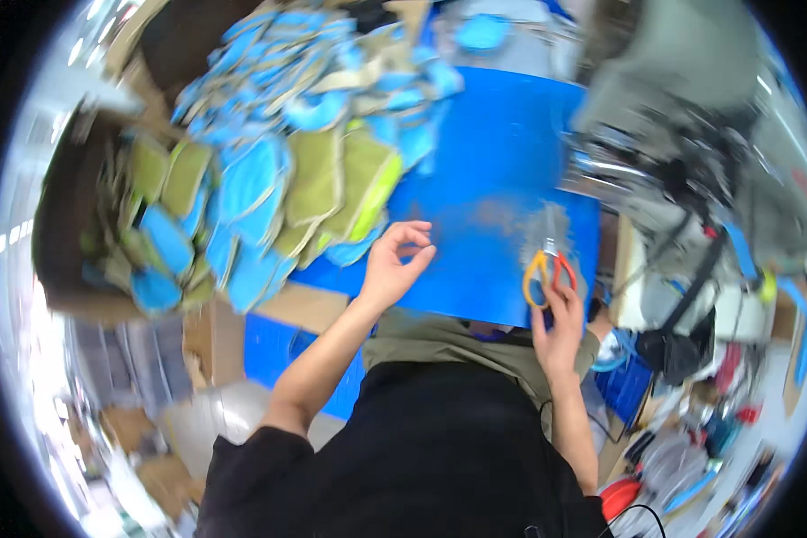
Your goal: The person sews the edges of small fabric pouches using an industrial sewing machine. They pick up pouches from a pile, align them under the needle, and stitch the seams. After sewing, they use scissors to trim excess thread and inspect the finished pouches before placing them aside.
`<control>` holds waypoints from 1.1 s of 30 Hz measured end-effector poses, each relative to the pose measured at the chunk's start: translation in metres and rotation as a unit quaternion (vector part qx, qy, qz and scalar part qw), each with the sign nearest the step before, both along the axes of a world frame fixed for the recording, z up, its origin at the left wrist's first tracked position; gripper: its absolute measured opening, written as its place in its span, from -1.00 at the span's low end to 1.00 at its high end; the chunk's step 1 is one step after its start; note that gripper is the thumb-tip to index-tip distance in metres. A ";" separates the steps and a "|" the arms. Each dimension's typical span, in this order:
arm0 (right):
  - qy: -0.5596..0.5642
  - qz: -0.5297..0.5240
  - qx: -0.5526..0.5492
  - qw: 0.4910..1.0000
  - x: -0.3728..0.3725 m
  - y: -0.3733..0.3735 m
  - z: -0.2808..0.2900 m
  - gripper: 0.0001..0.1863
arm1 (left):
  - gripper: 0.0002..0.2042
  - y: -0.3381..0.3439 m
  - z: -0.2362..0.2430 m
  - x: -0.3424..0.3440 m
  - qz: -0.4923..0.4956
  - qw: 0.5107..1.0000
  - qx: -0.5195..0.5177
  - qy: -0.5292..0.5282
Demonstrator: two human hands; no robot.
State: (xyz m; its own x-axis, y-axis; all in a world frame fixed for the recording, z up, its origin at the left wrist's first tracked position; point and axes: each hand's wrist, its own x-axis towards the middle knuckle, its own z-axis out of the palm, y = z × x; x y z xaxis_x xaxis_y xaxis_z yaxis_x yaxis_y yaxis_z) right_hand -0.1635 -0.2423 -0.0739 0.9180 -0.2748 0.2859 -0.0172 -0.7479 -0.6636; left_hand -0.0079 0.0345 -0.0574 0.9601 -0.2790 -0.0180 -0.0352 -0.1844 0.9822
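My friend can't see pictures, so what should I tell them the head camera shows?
A person's right hand is at the orange and red handles of scissors on a blue work surface. The open left hand is near piled blue and green fabric pieces.

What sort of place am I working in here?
Most likely a sewing or textile workshop: there's a big heap of blue and green fabric pieces, scissors with yellow and red handles at your right hand, and a bulky grey machine, possibly for sewing, though it's blurred.
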 end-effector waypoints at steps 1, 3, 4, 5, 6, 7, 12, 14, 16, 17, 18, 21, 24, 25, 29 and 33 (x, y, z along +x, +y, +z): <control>-0.037 0.006 -0.007 0.999 -0.010 0.003 -0.007 -0.62 | -0.90 0.012 0.003 -0.006 0.030 0.999 0.011 -0.011; 0.020 0.083 0.077 0.993 -0.041 0.006 -0.014 -0.69 | -0.90 0.031 0.009 -0.016 0.079 0.996 0.026 -0.030; 0.138 0.128 0.132 0.973 -0.052 0.007 -0.010 -0.72 | -0.90 0.039 0.012 -0.018 0.114 0.991 0.032 -0.054; 0.254 0.163 0.180 0.936 -0.062 0.007 -0.005 -0.75 | -0.90 0.045 0.016 -0.019 0.131 0.988 0.046 -0.074; 0.253 0.203 0.120 0.938 -0.069 0.005 -0.011 -0.75 | -0.90 0.051 0.022 -0.020 0.146 0.983 0.060 -0.092; 0.249 0.241 0.058 0.936 -0.074 0.001 -0.020 -0.75 | -0.91 0.056 0.025 -0.019 0.160 0.978 0.073 -0.111; 0.210 0.250 -0.128 0.936 -0.083 -0.022 -0.026 -0.80 | -0.86 0.093 0.051 -0.001 0.223 0.910 0.207 -0.282; 0.298 0.248 -0.077 0.919 -0.099 -0.021 -0.039 -0.81 | -0.86 0.114 0.055 0.018 0.256 0.882 0.240 -0.313; 0.347 0.221 0.026 0.911 -0.122 -0.019 -0.053 -0.74 | -0.85 0.134 0.062 0.033 0.283 0.861 0.267 -0.326; 0.385 0.202 0.081 0.897 -0.132 -0.021 -0.055 -0.73 | -0.85 0.142 0.069 0.040 0.294 0.855 0.278 -0.324; 0.416 0.180 0.131 0.882 -0.134 -0.020 -0.042 -0.71 | -0.84 0.146 0.075 0.048 0.306 0.849 0.283 -0.325; 0.448 0.166 0.224 0.849 -0.146 -0.022 -0.044 -0.63 | -0.80 0.145 0.084 0.077 0.245 0.861 0.293 -0.336; 0.520 0.144 0.288 0.791 -0.149 -0.025 -0.047 -0.62 | -0.67 0.123 0.089 0.117 0.162 0.840 0.364 -0.369; 0.539 0.143 0.311 0.770 -0.140 -0.023 -0.036 -0.61 | -0.64 0.116 0.095 0.130 0.143 0.829 0.387 -0.378; 0.564 0.114 0.384 0.722 -0.151 -0.025 -0.042 -0.62 | -0.54 0.097 0.086 0.193 0.135 0.794 0.458 -0.377; 0.509 0.049 0.524 0.681 -0.171 -0.018 -0.048 -0.66 | -0.54 0.098 0.092 0.243 0.048 0.745 0.637 -0.191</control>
